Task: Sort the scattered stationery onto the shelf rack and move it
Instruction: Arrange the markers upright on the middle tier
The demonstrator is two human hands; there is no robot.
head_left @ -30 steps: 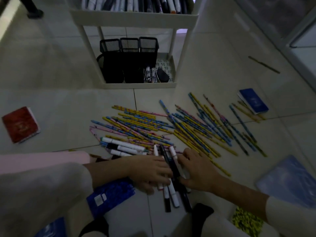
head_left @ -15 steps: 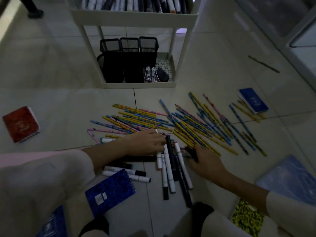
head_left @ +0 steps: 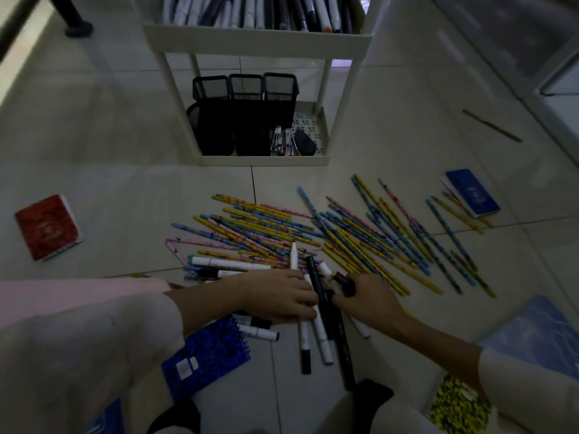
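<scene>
White and black markers (head_left: 324, 343) lie bunched on the tiled floor (head_left: 125, 183) between both hands, long axes pointing ahead toward the shelf rack (head_left: 260, 160). Left hand (head_left: 279, 296) curls over them from the left; right hand (head_left: 366, 300) pinches the black ones. Pencils (head_left: 360, 239) lie between hands and rack. Top tray (head_left: 257, 39) holds markers; bottom tier holds mesh pen holders (head_left: 247, 89), contents hidden.
</scene>
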